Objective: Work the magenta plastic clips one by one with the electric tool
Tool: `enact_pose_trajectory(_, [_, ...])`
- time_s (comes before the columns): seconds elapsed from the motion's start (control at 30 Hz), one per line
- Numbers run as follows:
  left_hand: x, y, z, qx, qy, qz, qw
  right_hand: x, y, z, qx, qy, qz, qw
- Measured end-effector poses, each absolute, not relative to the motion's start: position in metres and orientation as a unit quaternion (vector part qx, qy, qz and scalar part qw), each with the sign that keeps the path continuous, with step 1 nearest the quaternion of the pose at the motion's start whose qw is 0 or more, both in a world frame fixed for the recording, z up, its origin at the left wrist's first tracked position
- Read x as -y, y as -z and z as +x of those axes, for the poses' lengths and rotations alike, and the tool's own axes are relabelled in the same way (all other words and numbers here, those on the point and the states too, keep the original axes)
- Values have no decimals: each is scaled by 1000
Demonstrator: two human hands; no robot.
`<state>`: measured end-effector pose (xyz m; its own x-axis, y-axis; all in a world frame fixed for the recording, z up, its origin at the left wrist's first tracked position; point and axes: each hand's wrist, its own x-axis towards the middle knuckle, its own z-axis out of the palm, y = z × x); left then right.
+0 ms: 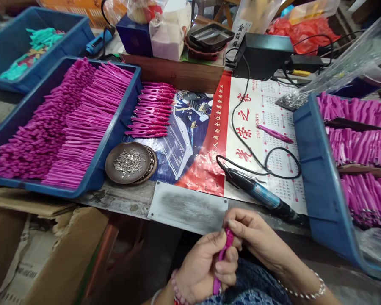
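My left hand [206, 267] is closed around a slim magenta plastic piece [221, 254], held tilted above my lap near the bench edge. My right hand [257, 235] pinches at the top end of that piece; any small part between its fingertips is hidden. Just beyond my hands, a grey metal plate [187, 207] lies at the bench edge. A brown dish [109, 163] of small metal nuts or washers stands to the left. Behind it, similar magenta pieces [154, 110] are lined up in a row. A blue-and-black electric screwdriver [262, 190] rests near my right hand.
A blue tray [114, 127] full of magenta parts stands left, another blue tray [317, 178] with rows of them right. One magenta piece [275, 134] lies on the calendar sheet [257, 97]. The black cord [233, 123] loops across it. A black box [262, 55] stands behind.
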<state>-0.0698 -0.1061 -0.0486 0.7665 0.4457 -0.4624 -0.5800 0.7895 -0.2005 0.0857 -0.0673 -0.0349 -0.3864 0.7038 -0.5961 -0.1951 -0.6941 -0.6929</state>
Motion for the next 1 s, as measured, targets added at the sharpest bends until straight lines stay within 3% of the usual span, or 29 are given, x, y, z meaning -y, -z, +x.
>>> enact_pose_trajectory(0.3, [105,47,-71,-178,-279,-225,916,70,35,74,249,-756,-510,326])
enact_pose_trajectory(0.67, [99,49,-76,-220,-303,-136,917,50,37,72,244,-792,-480,286])
enact_pose_trajectory(1.0, [92,46,-73,-223,-353,-158,895,45,33,59,276,-764,-480,332])
